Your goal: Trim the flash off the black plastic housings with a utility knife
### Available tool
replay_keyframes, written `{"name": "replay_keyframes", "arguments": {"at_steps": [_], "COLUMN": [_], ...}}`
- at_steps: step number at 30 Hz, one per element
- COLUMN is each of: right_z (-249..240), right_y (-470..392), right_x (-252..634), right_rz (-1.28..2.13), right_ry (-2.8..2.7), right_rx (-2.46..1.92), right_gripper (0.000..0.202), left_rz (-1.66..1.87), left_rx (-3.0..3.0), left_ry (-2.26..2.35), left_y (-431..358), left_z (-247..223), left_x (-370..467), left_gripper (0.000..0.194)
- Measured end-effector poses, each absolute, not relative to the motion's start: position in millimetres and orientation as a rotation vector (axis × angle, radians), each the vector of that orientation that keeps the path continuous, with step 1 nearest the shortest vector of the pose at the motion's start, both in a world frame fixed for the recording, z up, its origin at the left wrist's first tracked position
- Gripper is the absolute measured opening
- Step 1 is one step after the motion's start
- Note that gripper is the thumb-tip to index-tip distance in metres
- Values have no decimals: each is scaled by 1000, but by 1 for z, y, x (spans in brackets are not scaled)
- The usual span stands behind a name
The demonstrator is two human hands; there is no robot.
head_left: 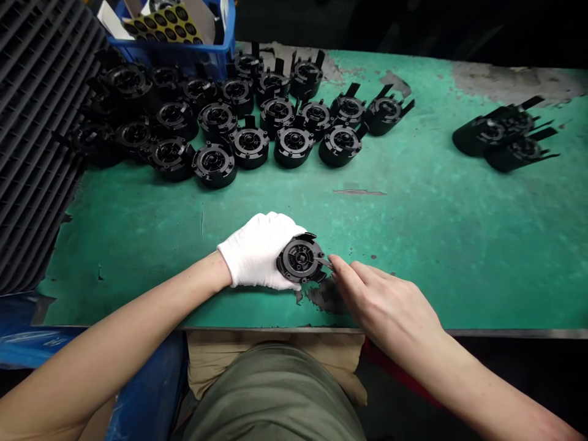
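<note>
My left hand (264, 252), in a white glove, is wrapped around a round black plastic housing (301, 258) just above the table's near edge. The housing's ringed face, with a dark hub in the middle, is turned up toward me. From the right, my bare right hand (383, 294) pinches slim metal tweezers (324, 262), mostly covered by the fingers. Their tip reaches the right side of the housing's face; whether it grips anything there is too small to tell.
Several similar black housings (214, 164) stand grouped at the back left of the green table (436, 239). A few more housings (517, 150) lie tilted at the far right. A blue bin (202, 58) holds a yellow sticker sheet (163, 26). Grey ribbed panels (37, 122) stand at left.
</note>
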State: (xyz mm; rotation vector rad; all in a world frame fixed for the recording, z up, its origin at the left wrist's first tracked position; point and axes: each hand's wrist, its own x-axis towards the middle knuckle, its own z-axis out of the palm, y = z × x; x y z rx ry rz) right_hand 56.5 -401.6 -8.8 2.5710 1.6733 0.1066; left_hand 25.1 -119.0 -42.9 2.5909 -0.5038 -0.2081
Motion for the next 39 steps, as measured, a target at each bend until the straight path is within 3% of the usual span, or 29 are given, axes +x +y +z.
{"name": "replay_keyframes", "arguments": {"at_steps": [6, 13, 24, 39], "right_z": [-5, -10, -4, -2], "right_y": [-403, -407, -405, -404], "right_x": [54, 58, 48, 57], "right_rz": [87, 109, 128, 28], "right_ry": [1709, 1677, 1712, 1767], "right_rx": [2550, 2588, 2492, 2395], "right_gripper": [56, 39, 62, 58], "left_rz": [-204, -167, -155, -172], "left_rx": [2611, 2612, 2606, 2611], "left_ry": [-470, -489, -488, -479], "left_y": [-123, -122, -122, -125], "left_z": [-42, -45, -46, -40], "left_x": [25, 24, 24, 26], "left_gripper": [64, 67, 68, 54]}}
